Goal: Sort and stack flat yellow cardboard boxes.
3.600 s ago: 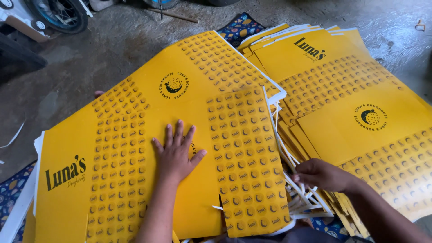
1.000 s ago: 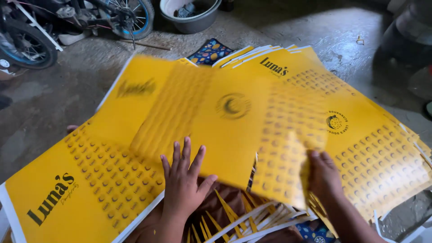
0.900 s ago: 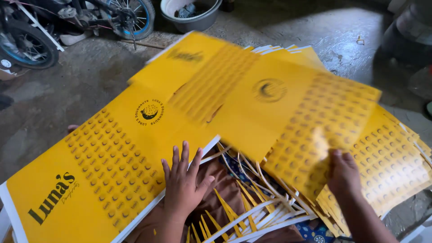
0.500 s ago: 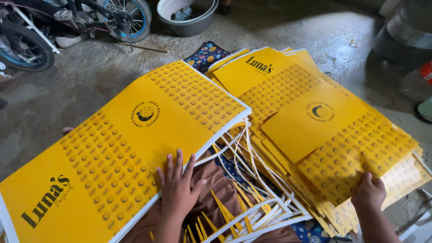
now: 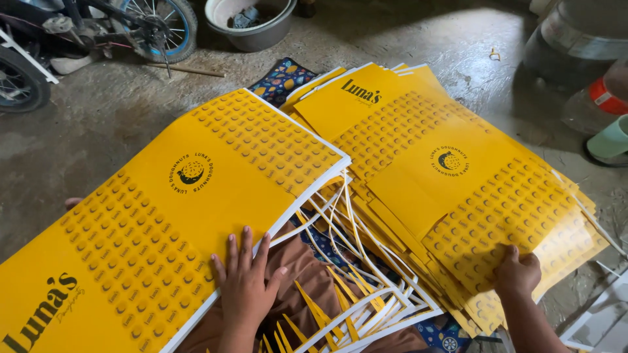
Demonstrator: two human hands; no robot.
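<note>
Two stacks of flat yellow printed cardboard sheets lie on the floor. My left hand [image 5: 245, 284] rests flat, fingers spread, on the near edge of the left stack [image 5: 163, 209]. My right hand [image 5: 518, 273] grips the near corner of the top sheet of the right stack [image 5: 451, 170], thumb on top. Between the stacks, white and yellow offcut strips [image 5: 340, 274] lie on a brown cloth over my lap.
A patterned mat [image 5: 281, 77] peeks out behind the stacks. A bicycle wheel [image 5: 157, 26] and a grey basin [image 5: 252, 23] stand at the back. Plastic containers [image 5: 605, 117] sit at the right on the concrete floor [image 5: 98, 124].
My right hand carried a yellow sheet from the left stack over to the right stack and laid it flat there. My left hand stayed on the left stack's edge.
</note>
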